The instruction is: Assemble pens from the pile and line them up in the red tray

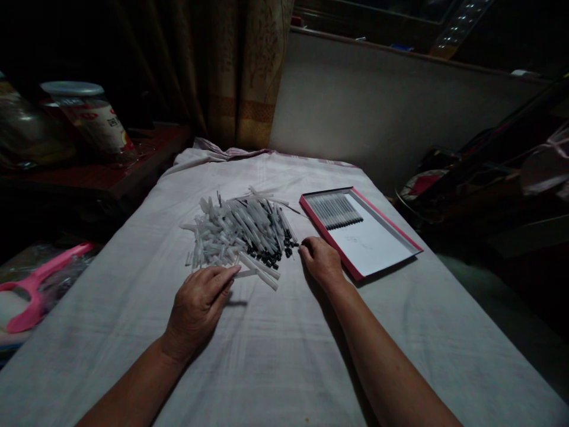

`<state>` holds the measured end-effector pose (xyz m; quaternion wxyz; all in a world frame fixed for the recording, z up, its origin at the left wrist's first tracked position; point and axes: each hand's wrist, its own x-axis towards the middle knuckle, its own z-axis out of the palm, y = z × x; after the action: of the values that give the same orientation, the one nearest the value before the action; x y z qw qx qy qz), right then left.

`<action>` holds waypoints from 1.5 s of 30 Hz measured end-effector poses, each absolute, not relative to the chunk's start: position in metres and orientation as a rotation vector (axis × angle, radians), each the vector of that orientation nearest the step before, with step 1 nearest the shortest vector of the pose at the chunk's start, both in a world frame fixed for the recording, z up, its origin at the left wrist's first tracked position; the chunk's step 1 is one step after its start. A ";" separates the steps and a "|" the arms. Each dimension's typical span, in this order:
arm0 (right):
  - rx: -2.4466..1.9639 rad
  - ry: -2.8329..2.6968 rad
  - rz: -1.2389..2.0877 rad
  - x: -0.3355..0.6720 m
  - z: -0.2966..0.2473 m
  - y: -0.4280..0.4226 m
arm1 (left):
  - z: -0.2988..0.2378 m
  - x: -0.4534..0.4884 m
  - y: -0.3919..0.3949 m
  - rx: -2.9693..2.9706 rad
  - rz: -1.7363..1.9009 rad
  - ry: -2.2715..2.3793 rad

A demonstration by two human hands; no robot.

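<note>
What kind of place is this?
Probably a room in a home, used as a makeshift workspace. A patterned curtain hangs at the back, a lidded jar stands on the furniture at left, and the pile of slim plastic parts lies on a pale cloth.

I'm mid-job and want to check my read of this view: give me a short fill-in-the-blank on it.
1. The loose pile of pen parts lies to the ____ of the shallow box.
2. The hand nearer the box is the person's ____ one.
3. The row of slim pieces lies at the box's ____ (near/far) end.
4. A patterned ____ hangs beyond the cloth.

Missing words: left; right; far; curtain.
</note>
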<state>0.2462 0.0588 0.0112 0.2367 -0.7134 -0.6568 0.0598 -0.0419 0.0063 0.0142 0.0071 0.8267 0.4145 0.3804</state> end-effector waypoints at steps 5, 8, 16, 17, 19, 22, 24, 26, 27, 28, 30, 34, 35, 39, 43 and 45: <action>-1.554 -1.380 0.746 0.230 0.016 0.023 | 0.012 -0.042 0.005 2.679 1.062 1.301; -1.366 -1.201 1.139 0.209 0.021 -0.001 | 0.011 -0.038 0.003 2.711 0.990 1.288; -1.263 -1.251 1.167 0.182 0.016 -0.017 | 0.012 -0.031 0.000 2.741 0.943 1.264; -1.258 -1.289 1.132 0.182 0.014 -0.017 | 0.012 -0.031 0.000 2.738 0.938 1.263; -1.239 -1.374 1.053 0.182 0.012 -0.017 | 0.013 -0.031 0.000 2.734 0.929 1.261; -1.186 -1.505 0.873 0.182 0.011 -0.017 | 0.013 -0.031 0.000 2.739 0.927 1.251; -1.126 -1.610 0.718 0.183 0.012 -0.017 | 0.013 -0.030 0.000 2.742 0.926 1.253; -1.063 -1.713 0.566 0.184 0.013 -0.017 | 0.013 -0.030 0.000 2.738 0.921 1.261; -1.040 -1.756 0.502 0.185 0.013 -0.017 | 0.012 -0.030 0.000 2.736 0.917 1.264; -1.027 -1.789 0.453 0.185 0.013 -0.017 | 0.012 -0.030 0.000 2.736 0.912 1.263; -1.030 -1.827 0.400 0.186 0.012 -0.017 | 0.012 -0.030 0.000 2.740 0.905 1.245; -1.125 -1.855 0.398 0.188 0.009 -0.017 | 0.013 -0.031 -0.001 2.751 0.888 1.199; -1.157 -1.863 0.402 0.188 0.009 -0.017 | 0.014 -0.030 -0.001 2.751 0.884 1.195; -1.233 -1.874 0.427 0.188 0.009 -0.017 | 0.014 -0.030 -0.002 2.736 0.894 1.182; -1.193 -1.814 0.491 0.185 0.011 -0.018 | 0.013 -0.029 -0.001 2.690 0.915 1.202; -1.152 -1.765 0.540 0.184 0.013 -0.018 | 0.013 -0.029 0.000 2.674 0.922 1.206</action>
<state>0.1835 -0.0183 0.0128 0.4642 -0.4689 -0.7185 0.2199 -0.0289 -0.0004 0.0128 0.0335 0.8691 0.3919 0.2998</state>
